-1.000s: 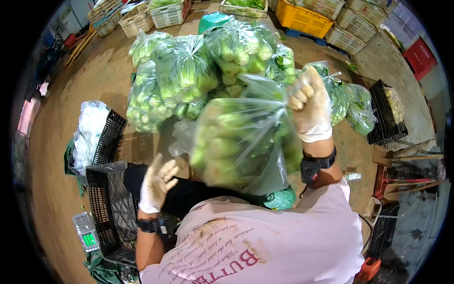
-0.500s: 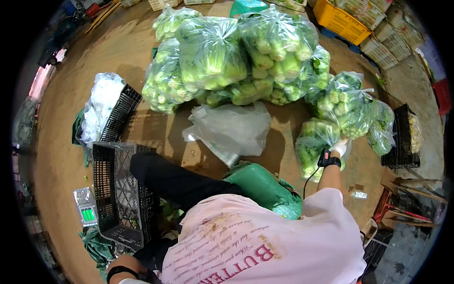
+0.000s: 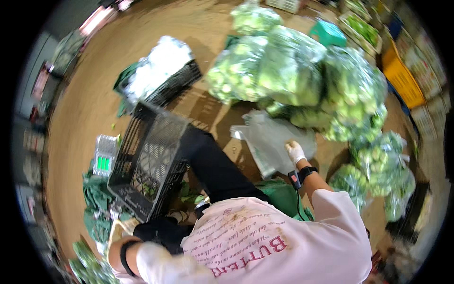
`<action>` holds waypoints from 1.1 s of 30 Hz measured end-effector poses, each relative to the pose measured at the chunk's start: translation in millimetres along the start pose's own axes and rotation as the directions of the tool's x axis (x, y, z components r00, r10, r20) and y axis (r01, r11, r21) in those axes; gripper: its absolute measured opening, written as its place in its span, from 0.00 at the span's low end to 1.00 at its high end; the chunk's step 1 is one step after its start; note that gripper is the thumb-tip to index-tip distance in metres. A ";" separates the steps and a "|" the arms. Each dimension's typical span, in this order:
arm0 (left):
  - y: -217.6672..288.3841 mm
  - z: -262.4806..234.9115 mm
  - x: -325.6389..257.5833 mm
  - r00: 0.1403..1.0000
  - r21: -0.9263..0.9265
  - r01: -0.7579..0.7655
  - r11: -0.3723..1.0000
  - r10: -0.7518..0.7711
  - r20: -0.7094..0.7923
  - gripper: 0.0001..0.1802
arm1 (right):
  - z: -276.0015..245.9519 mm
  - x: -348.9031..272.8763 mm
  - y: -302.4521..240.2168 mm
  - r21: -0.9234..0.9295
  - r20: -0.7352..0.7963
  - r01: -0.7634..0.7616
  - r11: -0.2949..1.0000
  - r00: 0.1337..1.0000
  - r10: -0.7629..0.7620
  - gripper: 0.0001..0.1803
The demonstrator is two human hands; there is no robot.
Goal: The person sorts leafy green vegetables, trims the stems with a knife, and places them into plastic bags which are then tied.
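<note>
right hand [image 3: 295,152] gloved, reaching forward, left arm low

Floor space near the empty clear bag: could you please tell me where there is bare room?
Bare brown floor lies left of the black crate. A shaded strip runs between the crate and the clear bag, which the right hand touches. The filled vegetable bags crowd beyond.

Bright overhead light is washing the floor [image 3: 85,109] warm tan; glare is bleaching the white bags [image 3: 158,66] and glinting off the green produce bags [image 3: 293,71]; motion blur is softening everything; fisheye bending and dark vignetting are swallowing the rim.
</note>
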State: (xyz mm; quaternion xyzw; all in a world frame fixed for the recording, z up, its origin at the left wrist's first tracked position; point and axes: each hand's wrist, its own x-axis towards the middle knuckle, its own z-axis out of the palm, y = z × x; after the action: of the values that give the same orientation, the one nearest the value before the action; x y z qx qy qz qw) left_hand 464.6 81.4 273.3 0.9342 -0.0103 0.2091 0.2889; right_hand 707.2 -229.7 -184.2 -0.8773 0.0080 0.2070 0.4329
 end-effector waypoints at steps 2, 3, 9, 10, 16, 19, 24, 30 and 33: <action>3.9 -14.3 22.1 0.997 0.205 -0.063 0.977 0.069 -0.019 0.11 | 19.7 2.1 -45.5 -0.167 0.136 0.145 0.975 0.983 -0.123 0.20; 3.0 -22.7 31.8 0.991 0.268 -0.123 0.956 0.130 -0.008 0.11 | 32.5 2.1 -64.0 -0.292 0.264 0.277 0.915 0.943 -0.201 0.17; -45.8 -29.6 56.2 0.724 -0.291 -0.575 0.765 0.641 0.254 0.12 | 99.7 45.3 -63.9 -0.604 0.219 0.214 0.768 0.971 -0.099 0.47; -51.6 -23.4 42.6 0.710 -0.361 -0.550 0.753 0.649 0.273 0.12 | 109.1 49.9 -55.7 -0.670 0.122 0.170 0.722 0.985 -0.119 0.48; -138.4 13.2 -62.1 0.905 -0.707 0.304 0.639 0.039 0.424 0.30 | 101.3 80.6 45.1 -0.661 -0.267 -0.290 0.692 0.953 0.145 0.36; -152.3 53.8 -126.6 0.834 -0.349 0.432 0.832 -0.221 0.505 0.34 | 71.1 95.1 65.4 -0.590 -0.037 -0.288 0.755 0.943 0.330 0.31; -147.7 98.4 -175.2 0.885 -0.432 0.411 0.803 -0.239 0.399 0.06 | 52.5 31.3 -19.0 -0.749 -0.137 -0.182 0.637 0.983 0.119 0.18; -205.1 87.3 -182.4 0.858 -0.385 0.514 0.767 -0.454 0.240 0.06 | 58.6 68.8 68.5 -0.696 -0.156 -0.248 0.674 0.968 0.196 0.19; -234.3 64.2 -178.9 0.826 -0.273 0.556 0.785 -0.558 0.079 0.07 | 60.0 76.2 70.5 -0.693 -0.133 -0.227 0.684 0.973 0.189 0.19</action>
State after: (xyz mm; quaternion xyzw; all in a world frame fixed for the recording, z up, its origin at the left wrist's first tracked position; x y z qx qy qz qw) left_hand 358.9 223.4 29.0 0.8434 0.2366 0.1138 0.4688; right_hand 741.9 -215.4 -298.0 -0.9740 0.0389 0.2197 0.0394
